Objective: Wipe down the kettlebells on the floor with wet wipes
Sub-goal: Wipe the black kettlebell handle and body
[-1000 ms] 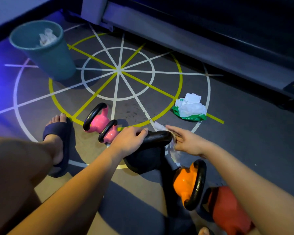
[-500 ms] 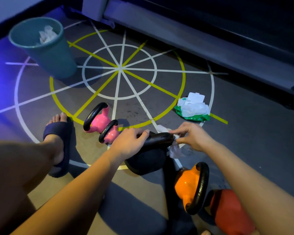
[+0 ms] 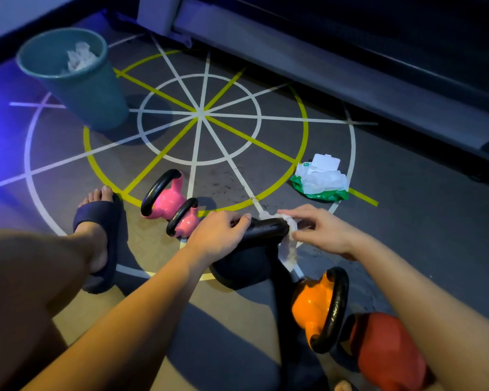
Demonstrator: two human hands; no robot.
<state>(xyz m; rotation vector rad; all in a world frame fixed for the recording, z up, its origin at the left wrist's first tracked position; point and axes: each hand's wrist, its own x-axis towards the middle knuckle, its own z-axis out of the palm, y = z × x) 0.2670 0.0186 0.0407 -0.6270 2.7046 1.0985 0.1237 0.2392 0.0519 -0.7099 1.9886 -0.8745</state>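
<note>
Black kettlebell (image 3: 243, 263): left fingers (image 3: 236, 221) clamp handle (image 3: 266, 228); right fingers (image 3: 298, 214), just beside, pinch wipe (image 3: 290, 249); loose pinch may drop it.

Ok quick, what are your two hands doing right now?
Left hand: grips the black kettlebell by its handle.
Right hand: holds a wet wipe against that handle's end.

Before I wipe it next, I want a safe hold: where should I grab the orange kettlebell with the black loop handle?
Probably its black loop handle, from above: the orange kettlebell lies tipped on its side, loop open upward, and the red kettlebell crowds its right.
</note>
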